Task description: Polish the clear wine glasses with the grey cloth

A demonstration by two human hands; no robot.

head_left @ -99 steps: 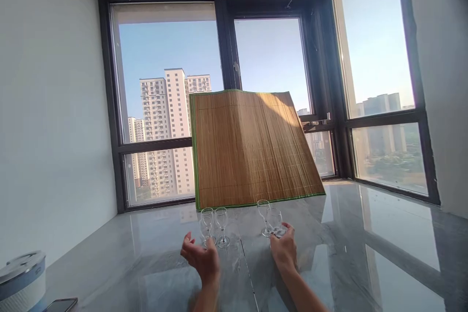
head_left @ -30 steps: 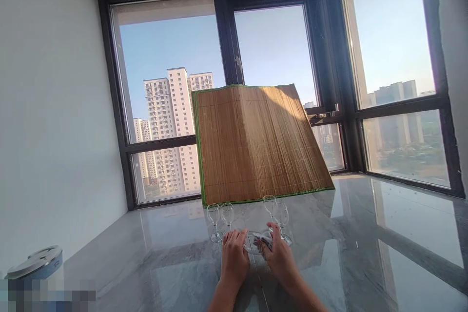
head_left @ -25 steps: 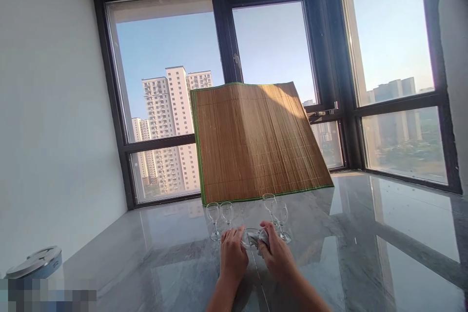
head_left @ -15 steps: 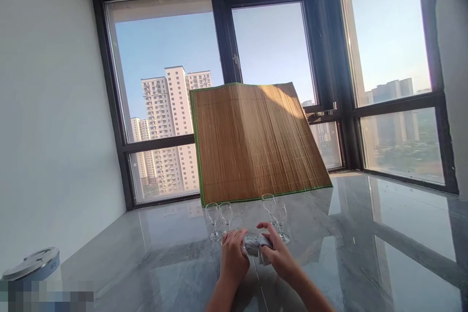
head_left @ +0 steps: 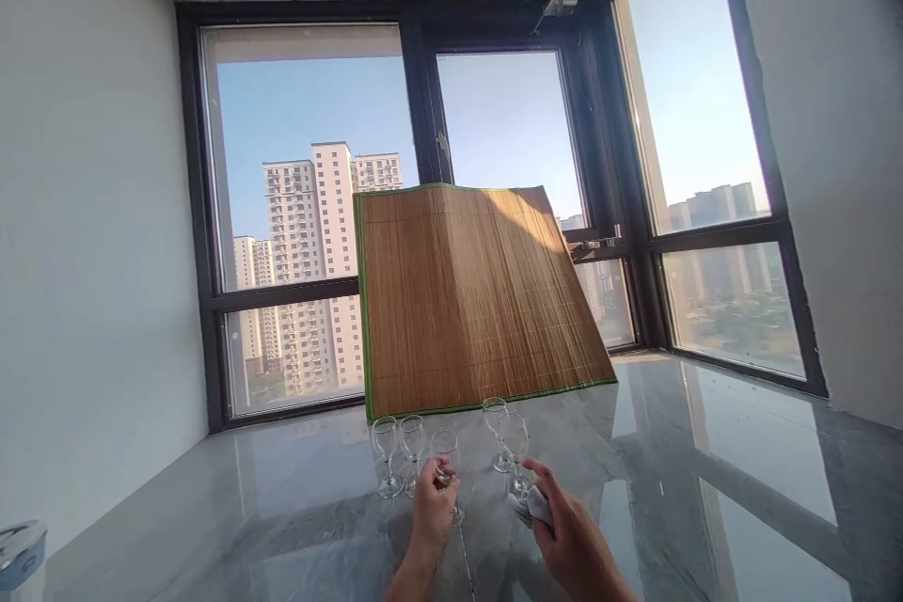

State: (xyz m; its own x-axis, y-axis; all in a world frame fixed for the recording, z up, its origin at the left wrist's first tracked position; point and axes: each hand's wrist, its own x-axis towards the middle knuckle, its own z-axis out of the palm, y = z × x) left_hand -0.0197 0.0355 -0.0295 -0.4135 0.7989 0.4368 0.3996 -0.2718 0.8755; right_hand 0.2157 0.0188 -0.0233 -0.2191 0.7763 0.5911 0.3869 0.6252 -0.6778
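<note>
A small clear stemmed glass stands upright in my left hand, whose fingers are closed around it below the bowl. Just left of it are two more stemmed glasses, one at the far left and one partly behind my left hand. My right hand grips a bunched grey-white cloth. Close to its fingertips is a stemmed glass, with another stemmed glass slightly behind; I cannot tell whether the fingers touch the nearer one.
A bamboo mat with green edging leans against the dark-framed window behind the glasses. The glossy grey marble surface carries everything. At the lower left edge sits a lidded container, partly cut off.
My hands have moved apart. The glass that was tilted between them with the cloth is now upright in my left hand, while the cloth has gone right with my right hand. The view has shifted.
</note>
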